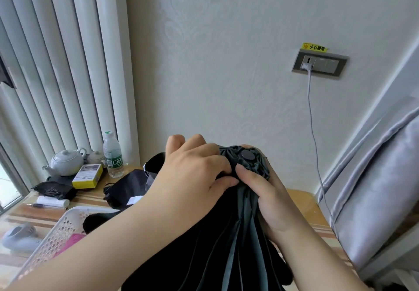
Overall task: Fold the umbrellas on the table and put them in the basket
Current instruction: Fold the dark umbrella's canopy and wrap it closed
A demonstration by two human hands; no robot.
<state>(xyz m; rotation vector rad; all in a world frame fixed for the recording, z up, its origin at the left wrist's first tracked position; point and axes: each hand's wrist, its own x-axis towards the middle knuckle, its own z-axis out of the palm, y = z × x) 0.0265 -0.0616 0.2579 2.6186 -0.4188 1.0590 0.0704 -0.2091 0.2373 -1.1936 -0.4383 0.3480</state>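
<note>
- While held upright above the striped wooden table (301, 202), dark grey folding fabric umbrella (233, 241) with its round black top cap pointing at the wall, pleats hanging toward the camera.
- Left hand (195, 173) reaching across from the left, fingers curled tight over the gathered canopy just beside the cap.
- Right hand (267, 198) wrapped round the same bunched cloth from the right, thumb pressed onto the folds below the cap; both grips clamped on the umbrella, thumbs nearly touching.
- White perforated plastic basket (56, 234) at lower left on the table, holding something black and something pink; cannot tell what they are.
- Black fabric pouch (122, 188) lying on the table behind the left forearm, with a white label.
- White ceramic teapot (65, 161), clear plastic water bottle with green label (112, 154) and yellow-and-white cardboard box (87, 176) grouped at the far left by the pale vertical curtain folds.
- Grey wall socket panel (319, 64) with a white plug and cable trailing down the wall.
</note>
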